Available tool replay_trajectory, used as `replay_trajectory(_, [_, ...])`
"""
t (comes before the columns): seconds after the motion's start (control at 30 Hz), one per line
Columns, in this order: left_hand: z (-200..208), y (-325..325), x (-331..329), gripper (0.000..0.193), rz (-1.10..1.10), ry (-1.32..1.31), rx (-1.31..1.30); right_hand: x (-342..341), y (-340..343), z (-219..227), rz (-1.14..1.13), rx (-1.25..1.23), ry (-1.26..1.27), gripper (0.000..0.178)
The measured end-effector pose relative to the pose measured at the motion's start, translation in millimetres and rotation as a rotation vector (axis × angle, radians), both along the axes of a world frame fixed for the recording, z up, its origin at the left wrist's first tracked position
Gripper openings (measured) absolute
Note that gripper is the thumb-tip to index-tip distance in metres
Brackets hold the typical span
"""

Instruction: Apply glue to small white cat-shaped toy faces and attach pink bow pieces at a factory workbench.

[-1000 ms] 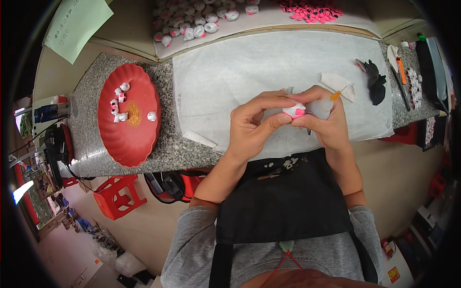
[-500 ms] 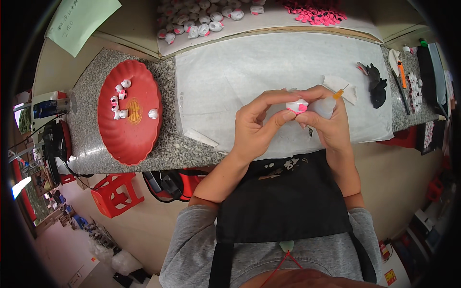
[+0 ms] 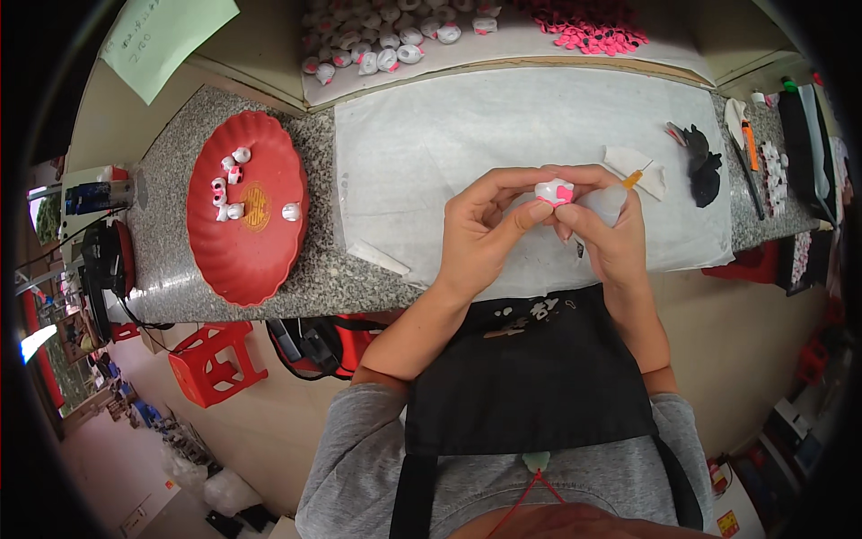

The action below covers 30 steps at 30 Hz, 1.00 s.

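Between the fingertips of both hands is a small white figurine piece (image 3: pixel 549 191) with pink patches, held above the paper-covered bench. My left hand (image 3: pixel 494 216) pinches it from the left, thumb at its lower edge. My right hand (image 3: pixel 611 225) steadies it from the right with thumb and fingers. Tucked in that same right hand is a translucent squeeze bottle (image 3: pixel 606 206) with an orange needle tip (image 3: pixel 634 178) pointing up and to the right. The fingers hide part of the figurine piece and of the bottle.
On the left stands a red scalloped tray (image 3: pixel 289 247) with several white-and-pink pieces. White pieces (image 3: pixel 386 40) and pink parts (image 3: pixel 593 38) lie on the shelf behind. White paper (image 3: pixel 422 126) covers the bench; a black object (image 3: pixel 705 171), a folded tissue (image 3: pixel 664 180) and an orange tool (image 3: pixel 750 144) lie to the right.
The figurine piece has turned slightly between my fingers, and my hands have closed in a little around it. The whole view has shifted slightly. The bottle stays in my right hand.
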<state>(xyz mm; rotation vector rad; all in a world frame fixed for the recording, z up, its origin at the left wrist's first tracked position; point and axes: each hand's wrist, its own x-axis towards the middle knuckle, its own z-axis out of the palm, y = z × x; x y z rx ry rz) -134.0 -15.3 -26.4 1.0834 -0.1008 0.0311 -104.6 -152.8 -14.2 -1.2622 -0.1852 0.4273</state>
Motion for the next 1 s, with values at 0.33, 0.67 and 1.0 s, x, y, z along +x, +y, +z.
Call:
replay_trajectory(0.33, [1.8,-1.1,1.6,0.022,-0.004,0.032,-0.076,-0.7,3.9,-0.6,-0.037,0.068,0.002,0.03])
replay_trajectory(0.67, [-1.7,-2.2,0.1,0.022,0.038,0.024,-0.01,-1.3,5.0,-5.6,-0.04,0.042,-0.026,0.03])
replay_trajectory(1.0, [-6.2,-5.9,2.8,0.024,0.013,-0.017,0.0,-0.4,-1.5,-3.2,-0.018,0.075,-0.014,0.03])
